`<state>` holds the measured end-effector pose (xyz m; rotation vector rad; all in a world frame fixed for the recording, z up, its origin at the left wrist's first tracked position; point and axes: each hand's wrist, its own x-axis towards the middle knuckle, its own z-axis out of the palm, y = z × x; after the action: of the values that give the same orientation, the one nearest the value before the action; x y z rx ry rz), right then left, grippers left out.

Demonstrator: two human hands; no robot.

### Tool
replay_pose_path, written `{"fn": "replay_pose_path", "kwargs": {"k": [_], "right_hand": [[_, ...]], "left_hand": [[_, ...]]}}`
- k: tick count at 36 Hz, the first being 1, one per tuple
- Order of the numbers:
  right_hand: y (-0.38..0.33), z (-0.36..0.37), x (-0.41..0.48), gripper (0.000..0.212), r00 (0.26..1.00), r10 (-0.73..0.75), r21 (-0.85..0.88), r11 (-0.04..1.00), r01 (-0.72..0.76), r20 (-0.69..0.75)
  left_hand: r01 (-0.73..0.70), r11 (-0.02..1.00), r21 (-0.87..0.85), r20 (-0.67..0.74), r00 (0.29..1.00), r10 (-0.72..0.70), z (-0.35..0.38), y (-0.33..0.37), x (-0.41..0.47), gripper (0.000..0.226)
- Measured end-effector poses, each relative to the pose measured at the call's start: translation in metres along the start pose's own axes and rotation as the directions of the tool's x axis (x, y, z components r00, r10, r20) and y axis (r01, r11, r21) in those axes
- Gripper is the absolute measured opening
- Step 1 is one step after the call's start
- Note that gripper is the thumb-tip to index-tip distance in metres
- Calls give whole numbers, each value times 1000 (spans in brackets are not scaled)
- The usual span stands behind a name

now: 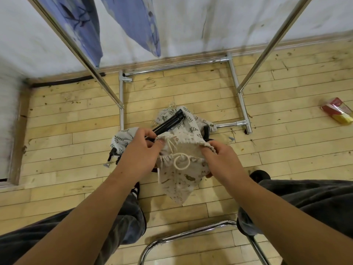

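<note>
left hand and right hand each pinch the gathered rim of the drawstring pouch, held above the floor: mouth partly spread, cord slack, black tripod behind on leaf-print cloth apparently not yet bagged.

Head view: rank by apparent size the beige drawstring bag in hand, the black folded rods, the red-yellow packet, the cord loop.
1. beige drawstring bag, nearest the camera.
2. black folded rods and red-yellow packet look alike; rods partly covered, so unranked.
3. cord loop.
</note>
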<state>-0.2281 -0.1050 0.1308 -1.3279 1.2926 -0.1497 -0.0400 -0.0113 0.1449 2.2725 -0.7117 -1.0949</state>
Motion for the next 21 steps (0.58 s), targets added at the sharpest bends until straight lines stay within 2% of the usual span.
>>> {"fn": "replay_pose_path", "kwargs": {"k": [2, 4, 8, 10, 15, 21], "right_hand": [[1, -1, 2, 24, 1000, 16, 5, 1000, -16, -11], [4, -1, 4, 26, 999, 47, 11, 999, -47, -1], [8, 0, 5, 36, 998, 59, -12, 998, -59, -16], [8, -2, 6, 34, 997, 61, -23, 998, -62, -41], [10, -4, 7, 21, 999, 17, -66, 998, -20, -37], [10, -4, 9, 17, 998, -30, -72, 997, 26, -48]], "left_hand": [[-10, 1000, -17, -49, 999, 9, -1, -2, 0, 17], [-74, 997, 39, -73, 994, 76, -2, -6, 2, 18], [-215, 960, 181, 0, 976, 219, 0, -12, 4, 29], [-229, 951, 209, 33, 973, 227, 2, -11, 3, 36], [-233, 923, 306, 83, 972, 218, 3, -12, 2, 33], [-245, 920, 306, 180, 964, 197, 2, -11, 1, 77]]}}
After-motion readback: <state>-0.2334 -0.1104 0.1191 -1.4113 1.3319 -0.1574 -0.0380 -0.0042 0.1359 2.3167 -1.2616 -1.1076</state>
